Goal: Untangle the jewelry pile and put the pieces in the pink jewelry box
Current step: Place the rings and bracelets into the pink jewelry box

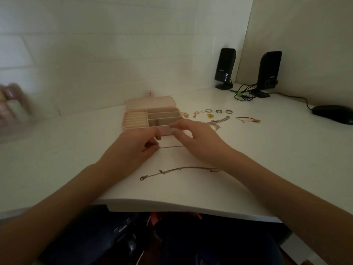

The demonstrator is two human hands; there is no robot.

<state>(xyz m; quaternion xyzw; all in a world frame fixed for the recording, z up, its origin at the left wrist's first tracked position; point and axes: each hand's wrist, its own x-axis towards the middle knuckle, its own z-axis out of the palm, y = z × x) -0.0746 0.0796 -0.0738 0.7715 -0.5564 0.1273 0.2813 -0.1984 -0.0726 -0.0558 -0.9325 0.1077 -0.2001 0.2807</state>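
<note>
walls (114, 44): white, dim light | desk (267, 159): white | speakers (225, 67): two, black, back corner

Small labels on both speakers (225, 67) are too blurred to read.

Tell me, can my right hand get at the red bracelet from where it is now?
Probably yes: the red bracelet lies in the open to the right of the right hand, with only bare table between.

pink jewelry box (166, 130), black speakers (225, 67), white desk (76, 159)
</note>
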